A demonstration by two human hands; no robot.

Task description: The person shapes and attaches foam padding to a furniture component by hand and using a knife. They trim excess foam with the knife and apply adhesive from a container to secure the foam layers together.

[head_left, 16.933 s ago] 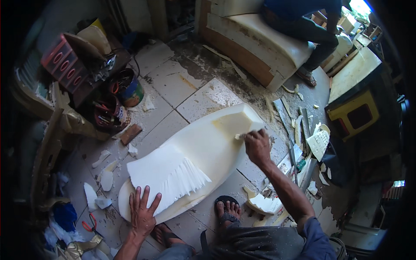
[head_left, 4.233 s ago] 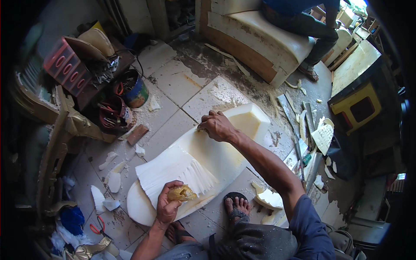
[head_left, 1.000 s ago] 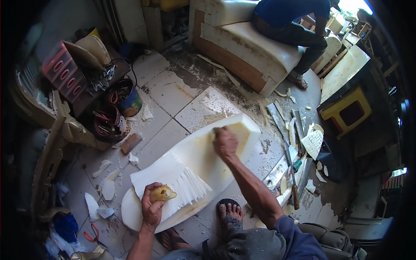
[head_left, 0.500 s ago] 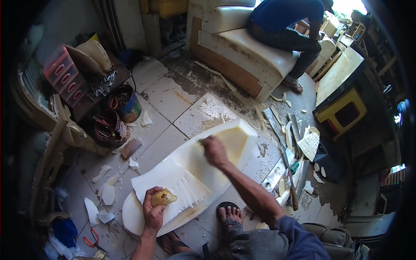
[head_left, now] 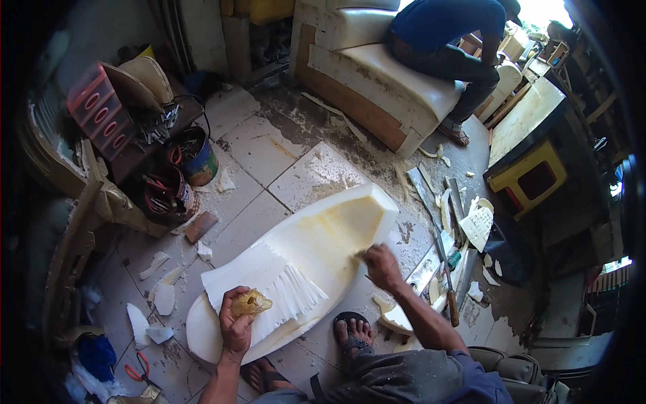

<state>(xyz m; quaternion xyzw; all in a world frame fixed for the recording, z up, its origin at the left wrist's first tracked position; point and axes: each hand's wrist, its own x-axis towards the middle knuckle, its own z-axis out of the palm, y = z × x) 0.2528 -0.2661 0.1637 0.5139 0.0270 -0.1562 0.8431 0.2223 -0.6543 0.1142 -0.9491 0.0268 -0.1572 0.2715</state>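
Note:
A long white foam seat-like piece (head_left: 336, 229) lies aslant on the floor before me, its hollow stained yellowish toward the far end. Across its near part is a thin white foam sheet (head_left: 235, 276) with a slit, fringed edge. Over that sheet, my left hand (head_left: 235, 326) is closed around a crumpled, clear plastic bag of yellowish stuff (head_left: 250, 303). My right hand (head_left: 383, 266) is closed at the right rim of the foam piece. From its fingers pokes a small dark-tipped thing, too small to name, at the yellowed surface.
Foam scraps (head_left: 165, 298) and red-handled pliers (head_left: 140, 369) lie at left. Tool buckets (head_left: 195, 161) stand beside a low table with a red plastic rack (head_left: 101, 111). At right are a long blade with a wooden handle (head_left: 452, 308) and metal strips. A person (head_left: 444, 40) sits on a white sofa (head_left: 397, 81).
My right hand has moved from over the middle of the foam piece to its right rim, nearer me. My left hand stays in place with the bag.

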